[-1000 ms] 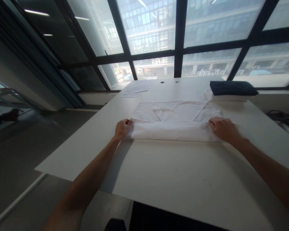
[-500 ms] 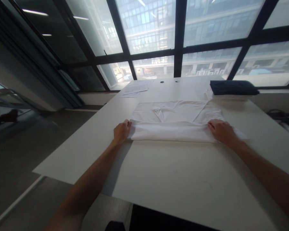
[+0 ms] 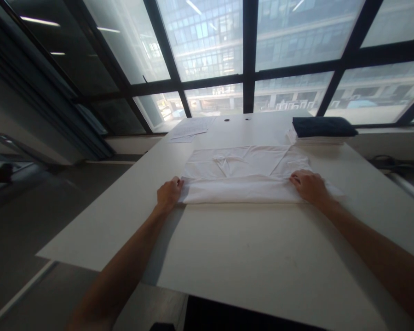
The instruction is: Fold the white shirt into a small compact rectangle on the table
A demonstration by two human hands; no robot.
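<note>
A white cloth garment, apparently a shirt (image 3: 241, 188), lies on the white table (image 3: 227, 243) with its near part folded over in a flat band. Wrinkles cross its far part. At the left end of the band, my left hand (image 3: 169, 192) is closed, pinching the fold's edge between thumb and fingers. My right hand (image 3: 309, 186) grips the same edge near the right end, its fingers curled on the fabric. Some white cloth sticks out to the right beyond my right wrist.
A stack of folded cloth with a dark blue piece (image 3: 324, 126) on top stands at the back right. Papers (image 3: 189, 128) lie at the back left, near a small dark round object (image 3: 227, 120). Windows (image 3: 214, 41) rise behind the table.
The whole view has shifted slightly, so everything sits a little further left. Both hands keep their hold on the fold, and the shirt looks the same.
</note>
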